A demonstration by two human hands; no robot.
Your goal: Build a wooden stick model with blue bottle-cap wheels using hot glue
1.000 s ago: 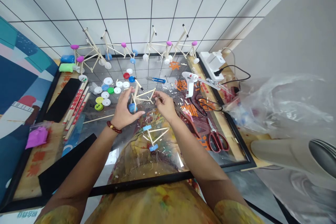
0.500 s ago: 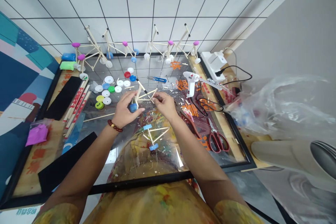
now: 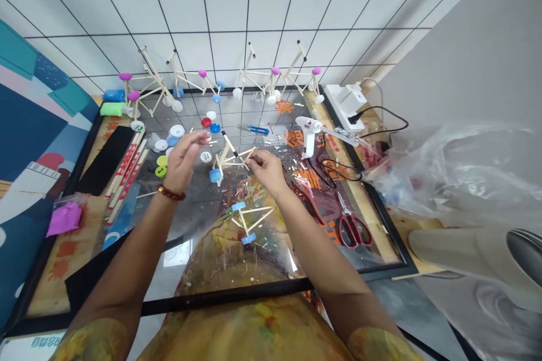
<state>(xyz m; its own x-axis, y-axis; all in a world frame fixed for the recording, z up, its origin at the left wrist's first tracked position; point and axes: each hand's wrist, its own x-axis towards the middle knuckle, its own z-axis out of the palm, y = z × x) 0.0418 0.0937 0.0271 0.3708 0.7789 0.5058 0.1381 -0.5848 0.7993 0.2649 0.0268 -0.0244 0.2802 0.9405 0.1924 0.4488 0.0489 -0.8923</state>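
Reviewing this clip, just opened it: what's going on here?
A person is working on a small stick frame with a blue bottle cap on one end. Their right hand pinches the frame, while their left hand is open and lifted off it, above loose bottle caps. A hot glue gun sits to the right.

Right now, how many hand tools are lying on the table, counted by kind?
Hot glue gun: 1
Scissors: 1
Blue-handled tool: 1
Red-handled tool: 1
Total: 4
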